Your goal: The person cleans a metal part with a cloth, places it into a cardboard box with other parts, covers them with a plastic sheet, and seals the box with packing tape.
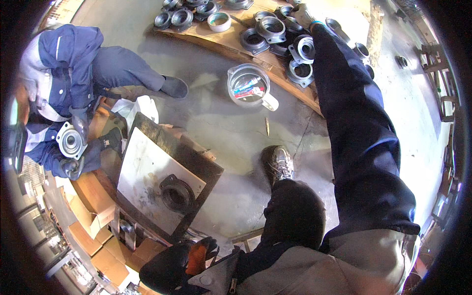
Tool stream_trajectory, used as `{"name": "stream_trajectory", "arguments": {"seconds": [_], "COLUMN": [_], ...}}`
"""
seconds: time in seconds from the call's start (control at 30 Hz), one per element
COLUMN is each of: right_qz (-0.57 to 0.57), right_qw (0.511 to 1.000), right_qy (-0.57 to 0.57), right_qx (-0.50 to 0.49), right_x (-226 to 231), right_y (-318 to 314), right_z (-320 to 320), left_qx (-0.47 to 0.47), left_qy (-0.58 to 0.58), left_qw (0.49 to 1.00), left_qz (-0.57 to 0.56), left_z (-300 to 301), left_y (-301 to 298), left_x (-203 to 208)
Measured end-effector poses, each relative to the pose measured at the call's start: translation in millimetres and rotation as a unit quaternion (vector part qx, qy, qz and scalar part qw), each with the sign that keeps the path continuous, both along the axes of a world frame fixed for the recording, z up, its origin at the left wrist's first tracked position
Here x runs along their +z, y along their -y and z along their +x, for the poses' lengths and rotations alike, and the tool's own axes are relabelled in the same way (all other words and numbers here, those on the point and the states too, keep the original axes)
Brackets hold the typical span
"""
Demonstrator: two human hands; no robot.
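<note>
My right arm stretches forward to the wooden board, and my right hand [306,16], in a pale glove, is among the dark metal flanged housings [271,28] at its far side. Its fingertips are too unclear to tell whether they grip one. My left hand [200,256], in a black and orange glove, is low near my body. Its fingers are loosely bent and apart, with nothing seen in them. Just beyond it, a single flanged housing [177,194] lies on a white sheet [142,169] on top of a dark stand.
At left a seated co-worker [73,64] holds another flanged housing [71,141] in gloved hands. A clear plastic jug [249,86] with tubes in it stands on the floor beside the wooden board [275,69]. Cardboard boxes [93,201] are at lower left. A white ring [219,22] sits on the board.
</note>
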State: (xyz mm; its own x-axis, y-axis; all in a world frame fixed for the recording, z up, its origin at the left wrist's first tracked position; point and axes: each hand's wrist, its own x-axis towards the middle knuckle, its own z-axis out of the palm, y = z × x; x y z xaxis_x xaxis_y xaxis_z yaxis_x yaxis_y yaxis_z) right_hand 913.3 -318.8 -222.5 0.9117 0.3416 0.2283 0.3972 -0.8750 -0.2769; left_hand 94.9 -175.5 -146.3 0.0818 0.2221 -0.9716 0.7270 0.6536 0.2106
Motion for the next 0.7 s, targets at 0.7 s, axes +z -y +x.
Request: {"name": "stream_trajectory", "arguments": {"seconds": [0.7], "right_qz": [-0.084], "right_qw": [0.994], "right_qy": [-0.049], "right_qx": [0.053], "right_x": [-6], "right_y": [-9], "right_z": [-3], "left_qx": [0.001], "left_qy": [-0.05], "left_qw": [0.999], "left_qz": [-0.015], "left_z": [23], "left_y": [-34], "left_x": [2]}}
